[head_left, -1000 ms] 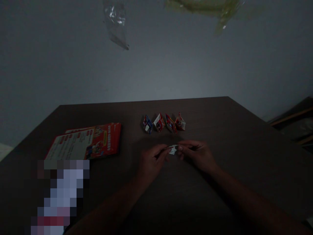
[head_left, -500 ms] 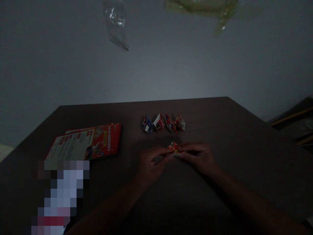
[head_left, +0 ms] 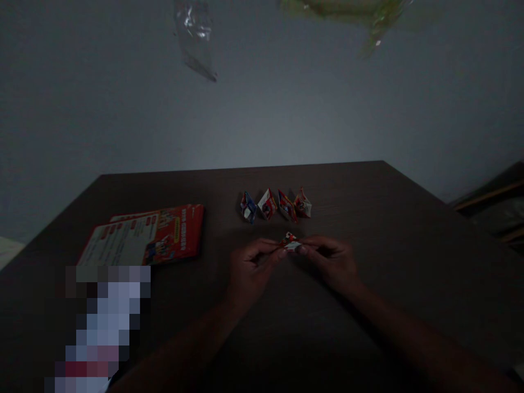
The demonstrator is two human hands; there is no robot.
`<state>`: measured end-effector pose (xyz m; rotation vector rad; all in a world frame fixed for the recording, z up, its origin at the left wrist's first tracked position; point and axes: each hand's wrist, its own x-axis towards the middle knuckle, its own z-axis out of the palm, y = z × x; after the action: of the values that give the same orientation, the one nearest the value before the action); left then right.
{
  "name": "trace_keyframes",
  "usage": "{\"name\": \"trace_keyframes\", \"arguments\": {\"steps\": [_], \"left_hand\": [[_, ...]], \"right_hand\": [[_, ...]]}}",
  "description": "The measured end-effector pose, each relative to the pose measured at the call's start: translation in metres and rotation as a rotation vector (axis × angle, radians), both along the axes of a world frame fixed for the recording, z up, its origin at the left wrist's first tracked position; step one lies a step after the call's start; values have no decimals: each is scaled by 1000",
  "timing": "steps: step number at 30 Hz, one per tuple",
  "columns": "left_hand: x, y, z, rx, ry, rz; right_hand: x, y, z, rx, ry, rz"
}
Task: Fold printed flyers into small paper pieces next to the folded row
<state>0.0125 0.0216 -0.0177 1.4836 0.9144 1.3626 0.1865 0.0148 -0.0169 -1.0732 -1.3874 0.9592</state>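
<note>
Between my two hands is a small piece of folded paper (head_left: 291, 245), red and patterned with a white face toward me. My left hand (head_left: 252, 267) pinches its left side between thumb and fingers. On the other side, my right hand (head_left: 333, 262) is closed on the right edge, thumb in front. Just beyond stand several folded paper pieces in a row: a blue one (head_left: 248, 207), a white and red one (head_left: 267, 205), a red and blue one (head_left: 287, 206) and a pale red-printed one (head_left: 303, 203).
A stack of red and white printed sheets or booklets (head_left: 180, 234) lies at the left of the dark wooden table (head_left: 409, 229). A blurred-out pale patch covers the lower left. Clear plastic (head_left: 194, 38) and yellowish plastic (head_left: 347, 10) hang on the wall behind.
The folded paper has been tilted or refolded, so its white side now faces me instead of red. Both hands have shifted slightly up, still gripping it.
</note>
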Motion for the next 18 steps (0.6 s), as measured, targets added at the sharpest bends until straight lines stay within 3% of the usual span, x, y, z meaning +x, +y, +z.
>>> {"name": "trace_keyframes", "arguments": {"steps": [5,10,14,18], "left_hand": [[2,0,-2,-147,-52,48],[3,1,-3,-220,-93,-19],[2,2,-4,-149,37,-123],[-1,2,-2,14,174,-92]], "right_hand": [[-4,1,-1,-88,143,-30],[-3,2,-2,-122,164,-26],[-2,2,-2,-120,109,-1],[-2,0,0,-110,20,50]]}}
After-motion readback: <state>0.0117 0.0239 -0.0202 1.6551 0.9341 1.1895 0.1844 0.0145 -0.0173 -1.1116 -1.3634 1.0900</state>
